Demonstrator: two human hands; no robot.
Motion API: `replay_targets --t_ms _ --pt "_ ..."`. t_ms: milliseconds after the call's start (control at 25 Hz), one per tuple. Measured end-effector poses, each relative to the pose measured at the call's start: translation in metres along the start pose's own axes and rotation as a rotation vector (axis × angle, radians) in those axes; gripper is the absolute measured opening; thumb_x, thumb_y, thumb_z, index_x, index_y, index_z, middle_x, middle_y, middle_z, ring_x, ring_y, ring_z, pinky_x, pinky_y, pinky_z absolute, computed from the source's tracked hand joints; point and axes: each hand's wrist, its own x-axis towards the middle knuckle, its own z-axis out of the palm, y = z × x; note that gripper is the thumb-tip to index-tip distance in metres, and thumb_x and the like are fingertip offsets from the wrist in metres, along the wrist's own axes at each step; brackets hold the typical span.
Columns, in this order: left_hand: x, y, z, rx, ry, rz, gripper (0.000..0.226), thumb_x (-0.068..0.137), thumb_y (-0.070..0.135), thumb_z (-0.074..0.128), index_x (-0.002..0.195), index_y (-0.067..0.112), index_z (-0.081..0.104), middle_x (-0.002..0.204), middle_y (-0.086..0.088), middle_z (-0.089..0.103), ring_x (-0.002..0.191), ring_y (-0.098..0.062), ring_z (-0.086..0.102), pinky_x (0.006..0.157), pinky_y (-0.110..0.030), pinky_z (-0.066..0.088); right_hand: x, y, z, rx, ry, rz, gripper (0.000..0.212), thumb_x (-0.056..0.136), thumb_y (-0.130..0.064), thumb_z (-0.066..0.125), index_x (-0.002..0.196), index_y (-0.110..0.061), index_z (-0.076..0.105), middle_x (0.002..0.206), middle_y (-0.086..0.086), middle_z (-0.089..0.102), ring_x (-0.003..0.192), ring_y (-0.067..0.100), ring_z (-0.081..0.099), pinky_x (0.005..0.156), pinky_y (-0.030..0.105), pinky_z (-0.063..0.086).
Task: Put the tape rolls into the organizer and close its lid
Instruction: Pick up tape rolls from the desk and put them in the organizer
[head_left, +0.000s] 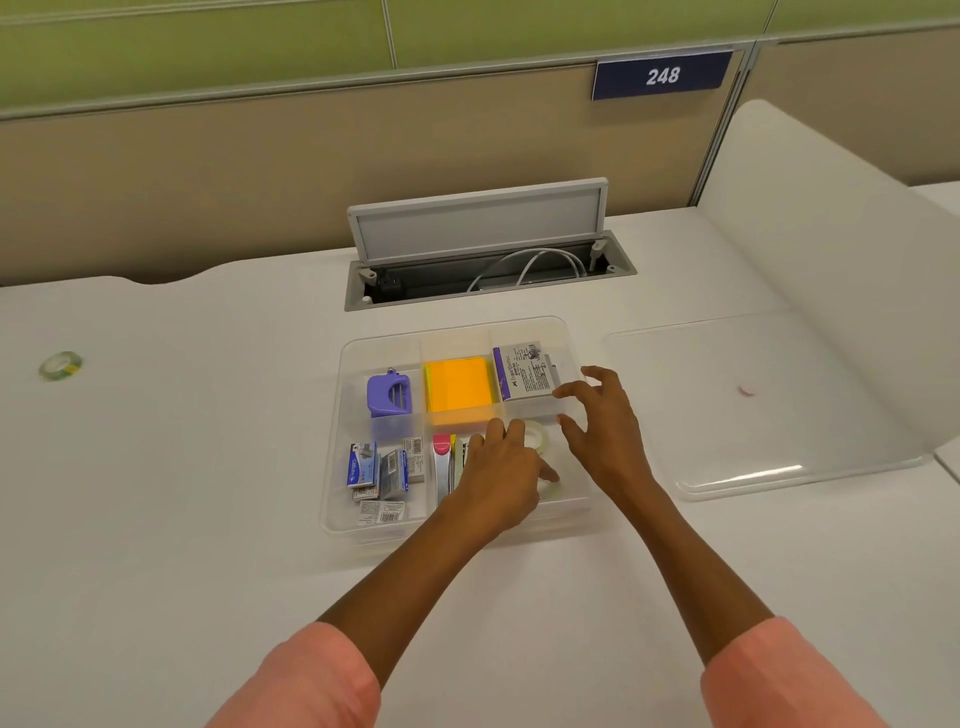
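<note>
The clear plastic organizer (332, 467) sits mid-table with its top uncovered. In its near-right compartment lies a clear tape roll (539, 435). My left hand (501, 475) reaches into that compartment, fingers and thumb closed around the roll; a second clear roll edge (551, 487) shows under the thumb. My right hand (602, 421) hovers over the organizer's right rim, fingers spread, holding nothing. Another tape roll (61, 365) with a green and yellow core lies far left on the table. The clear lid (769, 405) lies flat to the right of the organizer.
Other compartments hold a purple punch (388, 393), orange sticky notes (458, 387), a printed box (522, 370), staple boxes (376, 470) and a stapler (443, 462). An open cable hatch (483, 244) sits behind the organizer. A frosted divider (831, 249) stands at the right.
</note>
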Motion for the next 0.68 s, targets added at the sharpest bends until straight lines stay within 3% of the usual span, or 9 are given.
replay_targets --t_ms 200,360,680 --pt "-0.013 -0.002 -0.001 -0.027 0.104 0.027 0.033 0.091 0.020 0.051 0.122 0.028 0.057 0.134 -0.009 0.041 0.125 -0.028 0.030 0.107 -0.042 0.027 -0.003 -0.008 -0.005 -0.041 0.028 -0.031 0.033 0.082 -0.019 0.065 0.114 -0.016 0.056 0.142 0.014 0.039 0.128 0.032 0.037 0.105 0.044 0.037" --pt "-0.030 -0.022 -0.014 -0.156 0.310 0.021 0.031 0.093 0.018 0.047 0.121 0.024 0.058 0.132 -0.006 0.045 0.122 -0.023 0.036 0.102 -0.036 0.030 -0.003 -0.037 -0.004 -0.001 0.015 -0.157 0.030 0.082 -0.018 0.064 0.111 -0.014 0.059 0.139 0.013 0.044 0.126 0.029 0.038 0.101 0.039 0.040" --pt "-0.100 -0.131 -0.026 -0.463 0.645 -0.325 0.024 0.088 0.013 0.052 0.108 0.018 0.065 0.118 -0.010 0.054 0.107 -0.023 0.054 0.094 -0.036 0.042 -0.003 -0.133 0.065 0.025 -0.259 -0.472 0.026 0.084 -0.017 0.062 0.110 -0.017 0.061 0.131 0.008 0.050 0.121 0.025 0.043 0.093 0.024 0.031"
